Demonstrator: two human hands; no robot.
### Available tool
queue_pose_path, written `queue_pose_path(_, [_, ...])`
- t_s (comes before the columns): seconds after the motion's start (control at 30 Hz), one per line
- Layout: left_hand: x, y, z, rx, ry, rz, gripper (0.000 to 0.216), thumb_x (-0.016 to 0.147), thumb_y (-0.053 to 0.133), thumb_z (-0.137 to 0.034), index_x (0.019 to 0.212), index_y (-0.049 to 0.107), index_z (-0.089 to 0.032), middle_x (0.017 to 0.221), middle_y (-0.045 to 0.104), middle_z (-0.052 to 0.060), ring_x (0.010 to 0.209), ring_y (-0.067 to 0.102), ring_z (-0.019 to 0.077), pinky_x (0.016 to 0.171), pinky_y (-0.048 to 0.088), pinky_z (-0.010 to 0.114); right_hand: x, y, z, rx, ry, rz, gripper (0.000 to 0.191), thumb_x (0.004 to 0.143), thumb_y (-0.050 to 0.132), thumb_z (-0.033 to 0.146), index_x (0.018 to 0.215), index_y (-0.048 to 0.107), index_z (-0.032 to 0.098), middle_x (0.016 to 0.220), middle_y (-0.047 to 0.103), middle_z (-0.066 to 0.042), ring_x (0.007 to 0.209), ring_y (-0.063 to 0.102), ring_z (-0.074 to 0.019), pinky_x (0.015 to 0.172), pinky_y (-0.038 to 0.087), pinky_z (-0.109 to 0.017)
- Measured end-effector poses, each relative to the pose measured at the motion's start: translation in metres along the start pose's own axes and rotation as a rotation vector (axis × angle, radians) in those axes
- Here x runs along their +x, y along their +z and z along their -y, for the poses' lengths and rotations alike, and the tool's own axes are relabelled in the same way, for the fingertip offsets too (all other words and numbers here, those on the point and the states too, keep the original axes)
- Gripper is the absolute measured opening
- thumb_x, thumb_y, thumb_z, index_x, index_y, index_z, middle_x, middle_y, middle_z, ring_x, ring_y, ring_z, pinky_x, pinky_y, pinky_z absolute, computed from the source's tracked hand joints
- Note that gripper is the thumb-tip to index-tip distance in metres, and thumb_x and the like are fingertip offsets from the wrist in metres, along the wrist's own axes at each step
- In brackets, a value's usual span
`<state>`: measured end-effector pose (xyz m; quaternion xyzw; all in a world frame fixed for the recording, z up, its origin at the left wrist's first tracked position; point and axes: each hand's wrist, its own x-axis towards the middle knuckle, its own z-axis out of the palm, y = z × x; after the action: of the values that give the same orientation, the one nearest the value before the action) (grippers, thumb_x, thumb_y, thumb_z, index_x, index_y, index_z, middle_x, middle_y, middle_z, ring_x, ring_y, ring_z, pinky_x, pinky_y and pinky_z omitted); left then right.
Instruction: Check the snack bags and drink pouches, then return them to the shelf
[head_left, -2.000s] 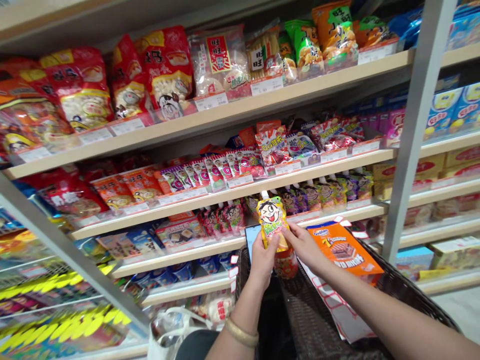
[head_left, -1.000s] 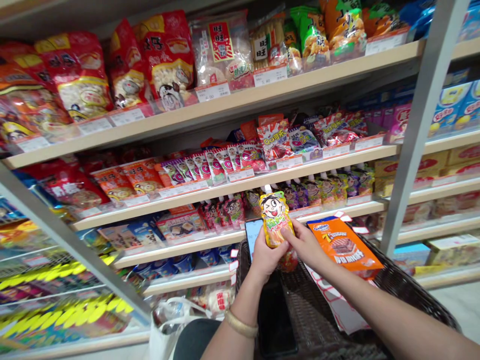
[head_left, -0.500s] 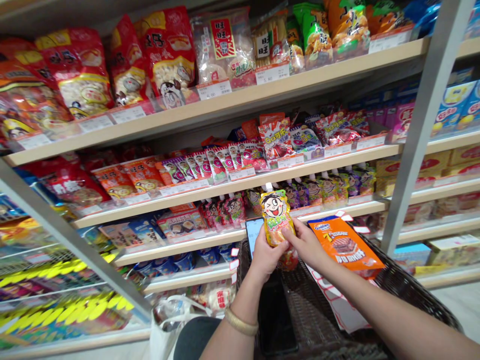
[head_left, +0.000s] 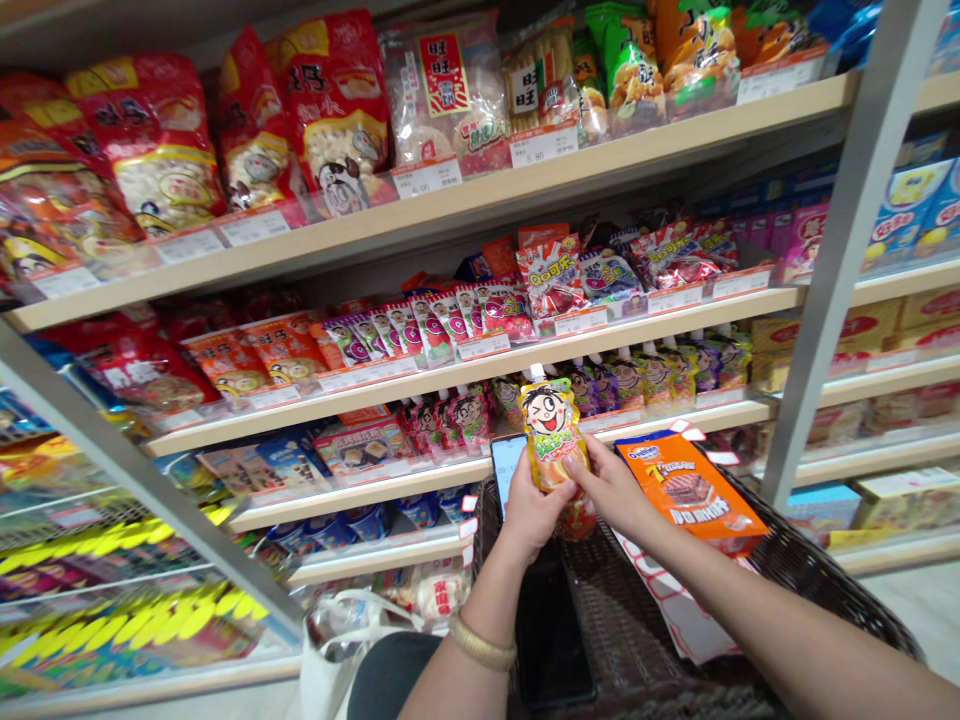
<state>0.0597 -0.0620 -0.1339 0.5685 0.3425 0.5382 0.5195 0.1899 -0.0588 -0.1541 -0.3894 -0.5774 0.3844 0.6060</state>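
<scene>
Spouted pouch (head_left: 551, 425) in pinching grip of left hand (head_left: 534, 515) and right hand (head_left: 611, 485), lower end partly hidden.

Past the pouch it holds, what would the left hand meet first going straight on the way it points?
Beyond the yellow pouch, the left hand would probably meet the purple spouted pouches or their shelf's edge; depth is unclear.
</scene>
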Motion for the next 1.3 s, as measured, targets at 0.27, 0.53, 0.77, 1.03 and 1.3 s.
queue_pose_path(0.27, [-0.0006,0.0013,-0.0026,-0.016,-0.003,-0.001,0.064,0.062,0.082,-0.021,0.121,0.056,-0.017,0.118,0.069,0.01,0.105,0.067,0.0232,0.098,0.049,0.036,-0.0004,0.0003,0.0002,-0.015,0.001,-0.003,0.038,0.086,0.059,0.044,0.116,0.058,0.022,0.111,0.069,-0.006,0.101,0.064,-0.0245,0.094,0.051,-0.04])
queue_pose_path(0.53, [-0.0008,0.0026,-0.0047,-0.018,0.004,0.01,0.06,0.062,0.082,-0.022,0.117,0.058,-0.017,0.114,0.07,0.009,0.102,0.068,0.0231,0.096,0.051,0.036,-0.0014,0.0008,0.0034,-0.019,-0.004,-0.029,0.033,0.085,0.06,0.041,0.113,0.059,0.022,0.109,0.071,-0.006,0.1,0.066,-0.0253,0.092,0.052,-0.041])
queue_pose_path(0.77, [0.0011,0.0052,-0.0025,-0.089,0.024,0.015,0.067,0.06,0.083,-0.021,0.121,0.055,-0.018,0.124,0.066,0.01,0.113,0.064,0.0239,0.103,0.047,0.037,-0.0004,0.0021,0.0003,-0.034,0.028,-0.111,0.036,0.082,0.063,0.045,0.109,0.06,0.021,0.099,0.073,-0.006,0.093,0.067,-0.0255,0.086,0.054,-0.04])
queue_pose_path(1.03, [0.0008,0.007,-0.0044,-0.072,0.028,-0.089,0.068,0.061,0.081,-0.021,0.121,0.049,-0.024,0.119,0.06,0.006,0.111,0.064,0.0201,0.098,0.05,0.034,-0.0001,0.0075,0.0047,0.038,0.032,-0.313,0.034,0.079,0.065,0.046,0.1,0.049,0.024,0.096,0.071,-0.006,0.09,0.067,-0.0247,0.081,0.054,-0.039])
queue_pose_path(1.3, [0.0029,0.0066,0.0033,-0.015,0.06,-0.064,0.05,0.065,0.078,-0.019,0.111,0.06,-0.019,0.125,0.056,0.01,0.121,0.057,0.0244,0.097,0.053,0.036,0.001,0.0074,0.0057,-0.011,0.095,-0.41,0.039,0.076,0.065,0.047,0.1,0.045,0.024,0.103,0.067,-0.011,0.093,0.066,-0.0268,0.083,0.052,-0.042])
